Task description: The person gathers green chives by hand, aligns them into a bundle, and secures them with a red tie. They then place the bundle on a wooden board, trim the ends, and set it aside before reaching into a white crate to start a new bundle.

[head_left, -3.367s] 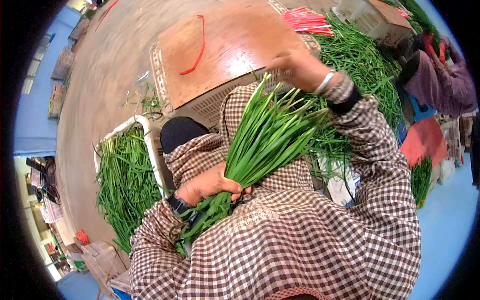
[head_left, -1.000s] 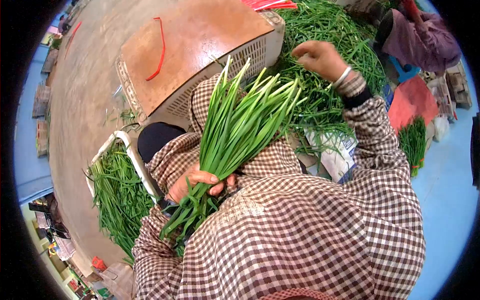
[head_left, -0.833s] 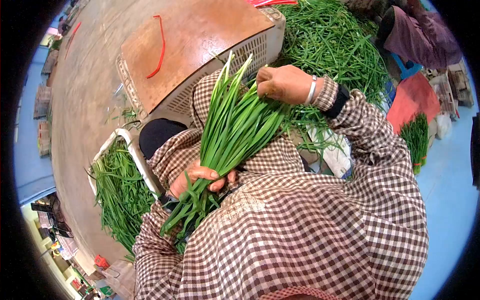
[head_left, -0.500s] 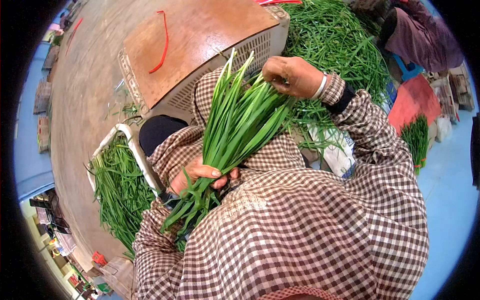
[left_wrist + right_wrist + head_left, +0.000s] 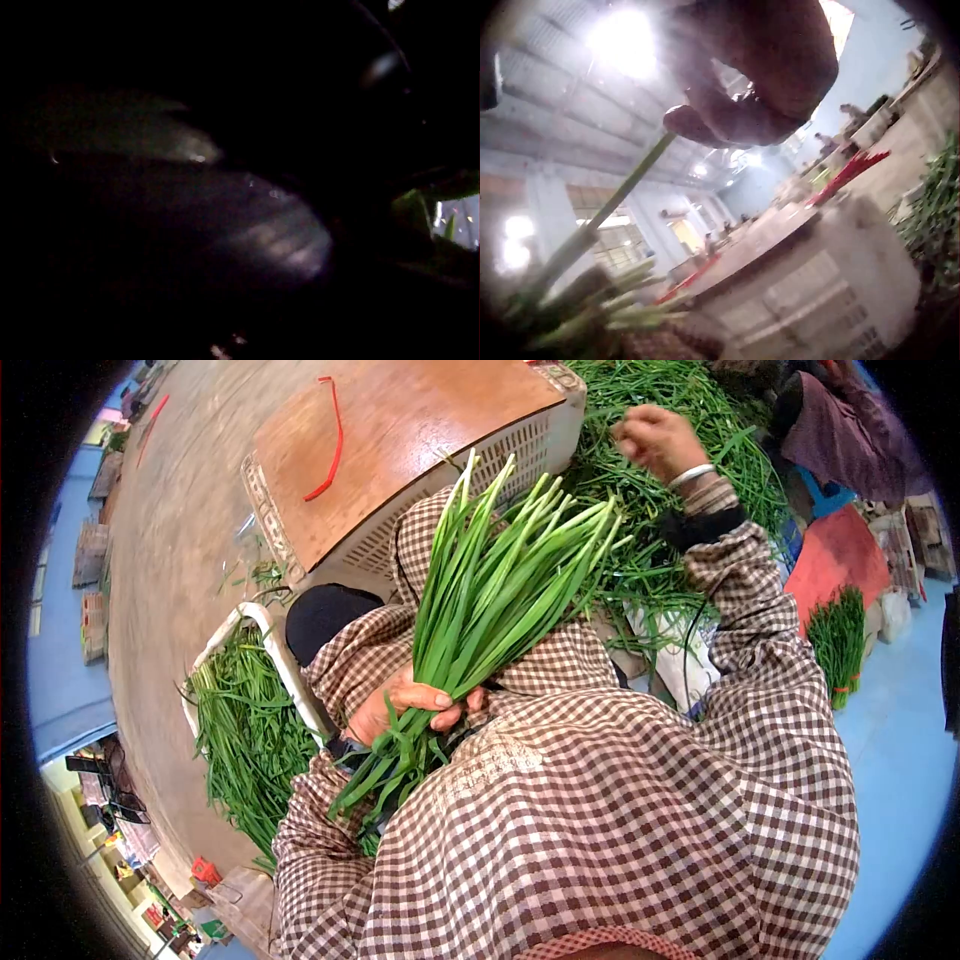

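Hands: two were present, a left hand (image 5: 405, 708) and a right hand (image 5: 662, 445). Gripped green bunch (image 5: 500, 600): one, its stalks too crowded to count. Single stalk (image 5: 634, 176) at the right fingertips: one. Board (image 5: 400, 435): one, on one slotted crate (image 5: 515, 455). Loose red strips: two, a board strip (image 5: 335, 445) and a floor strip (image 5: 152, 428). White-rimmed basket (image 5: 283, 665): one. Large leafy heap (image 5: 690, 480): one. White wristband (image 5: 691, 475): one. Red sheet (image 5: 838, 560): one.

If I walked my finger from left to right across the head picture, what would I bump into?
White-rimmed tub of greens → left hand gripping a bunch of green stalks → right hand → tied green bundle.
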Demonstrator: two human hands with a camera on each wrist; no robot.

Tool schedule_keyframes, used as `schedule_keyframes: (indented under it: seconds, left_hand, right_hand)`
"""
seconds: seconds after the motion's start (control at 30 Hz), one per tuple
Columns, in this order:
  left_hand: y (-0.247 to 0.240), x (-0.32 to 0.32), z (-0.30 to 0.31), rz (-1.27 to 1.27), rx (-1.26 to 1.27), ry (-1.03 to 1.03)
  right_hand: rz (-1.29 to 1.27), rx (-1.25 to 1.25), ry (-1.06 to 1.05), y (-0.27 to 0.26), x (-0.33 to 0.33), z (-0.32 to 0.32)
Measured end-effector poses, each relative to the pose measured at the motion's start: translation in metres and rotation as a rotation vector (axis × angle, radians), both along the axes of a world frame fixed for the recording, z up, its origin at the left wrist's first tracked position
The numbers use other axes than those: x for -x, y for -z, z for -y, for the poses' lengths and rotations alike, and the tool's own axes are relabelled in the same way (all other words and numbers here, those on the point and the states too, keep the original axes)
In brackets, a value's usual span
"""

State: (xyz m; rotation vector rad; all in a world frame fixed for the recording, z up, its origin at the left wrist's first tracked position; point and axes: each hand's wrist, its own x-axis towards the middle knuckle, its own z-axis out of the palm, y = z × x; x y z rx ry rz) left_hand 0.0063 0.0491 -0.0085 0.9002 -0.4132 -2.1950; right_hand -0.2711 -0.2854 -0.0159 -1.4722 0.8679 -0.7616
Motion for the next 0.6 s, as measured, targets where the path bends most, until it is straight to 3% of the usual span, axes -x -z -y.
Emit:
schedule_keyframes:
  seconds: [0.03,0.07,0.1,0.13,0.2,0.23,0.3,0.4,0.47,0.57,0.6]
  left_hand:
    - [0.001,0.001,0.0,-0.002,-0.002,-0.011]
    - [-0.001,0.001,0.001,-0.004,0.005,-0.004]
    - [-0.006,0.002,0.003,0.012,-0.008,-0.006]
    - [-0.008,0.003,0.003,0.029,-0.023,-0.008]
    - [-0.006,0.003,0.001,0.032,-0.038,-0.027]
    - [-0.006,0.002,0.002,0.029,-0.03,-0.009]
    - [-0.003,0.0,0.002,0.02,-0.028,0.011]
    - [-0.005,0.0,0.004,-0.08,-0.066,0.006]
    - [-0.005,-0.001,0.004,-0.034,-0.059,0.027]
    - [-0.01,0.0,0.002,0.006,-0.043,0.015]
    - [-0.013,0.0,0.002,0.002,-0.033,-0.005]
  right_hand:
    - [0.144,-0.074,0.068,0.009,0.022,0.02]
    - [0.101,-0.079,0.145,0.013,0.047,0.038]
    - [0.025,-0.034,0.383,0.018,0.063,0.043]
    - [-0.525,0.088,0.359,-0.002,0.073,0.04]
    - [-1.398,0.599,0.433,-0.002,0.074,0.033]
    - [-1.337,0.75,0.417,-0.013,0.066,0.015]
    - [-0.864,0.925,0.13,-0.027,0.047,-0.003]
    - [-0.501,1.204,-0.242,-0.073,-0.04,-0.057]
    - [-0.421,1.132,-0.519,-0.068,-0.092,-0.079]
    - [-0.359,1.197,-0.69,-0.037,-0.14,-0.076]
    - [-0.595,1.009,-0.856,-0.03,-0.146,-0.068]
